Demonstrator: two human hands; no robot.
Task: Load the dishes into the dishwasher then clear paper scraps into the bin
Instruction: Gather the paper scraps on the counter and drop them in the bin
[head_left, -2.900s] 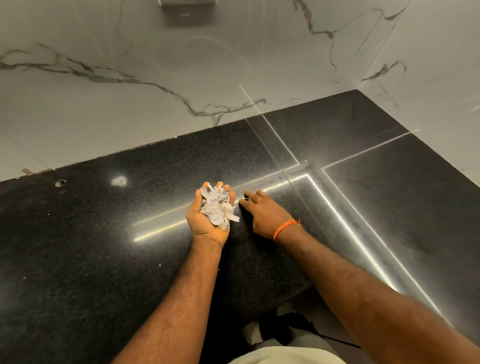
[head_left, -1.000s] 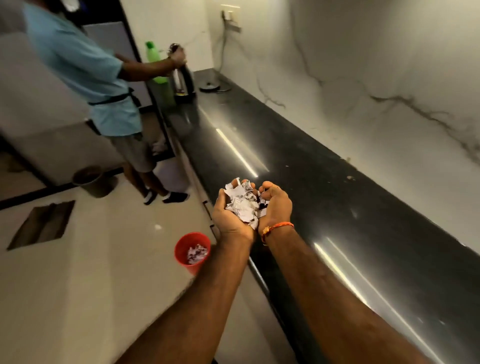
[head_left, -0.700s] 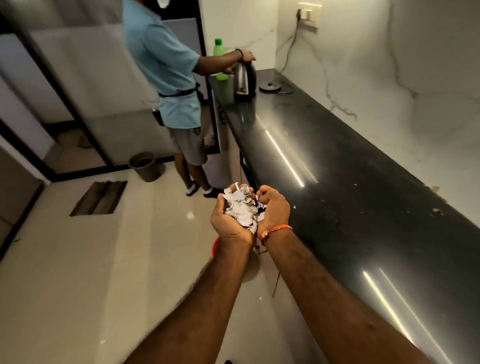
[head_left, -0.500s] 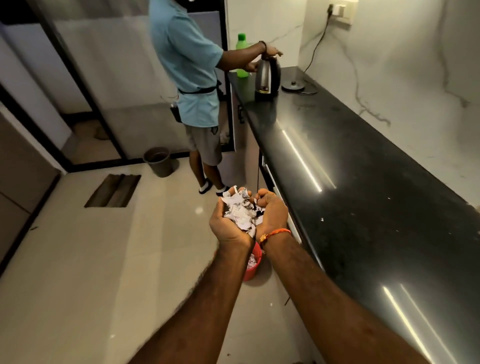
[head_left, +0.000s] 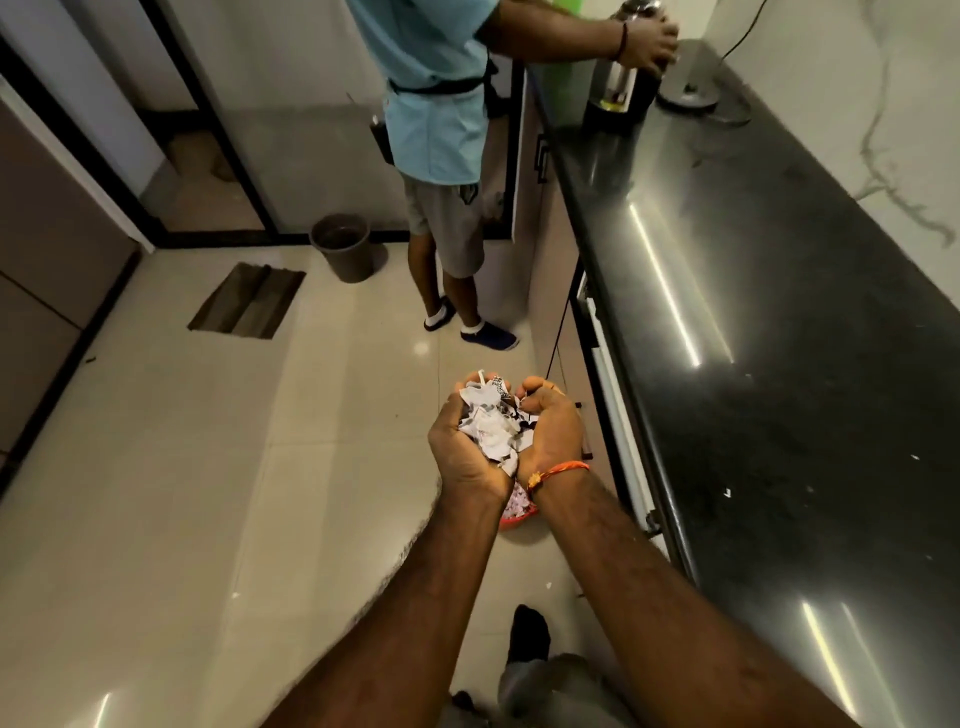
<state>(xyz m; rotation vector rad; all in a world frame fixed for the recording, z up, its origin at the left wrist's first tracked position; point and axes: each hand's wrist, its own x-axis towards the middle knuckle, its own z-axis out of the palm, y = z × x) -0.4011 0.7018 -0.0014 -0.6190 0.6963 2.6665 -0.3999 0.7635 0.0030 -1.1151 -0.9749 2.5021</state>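
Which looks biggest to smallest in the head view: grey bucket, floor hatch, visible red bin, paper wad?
1. Floor hatch
2. Paper wad, though nearness inflates it
3. Grey bucket
4. Red bin, mostly hidden beneath the hands

Glossy cream floor tiles (head_left: 156, 493), black stone counter (head_left: 779, 364), veined marble wall (head_left: 883, 130)

head: worn on head | faces forward-down | close over cupped hands (head_left: 506, 441)

A second person (head_left: 436, 104) stands at the black counter (head_left: 779, 322), gripping what may be a kettle (head_left: 621, 88); a dark bucket (head_left: 344, 247) sits nearby.
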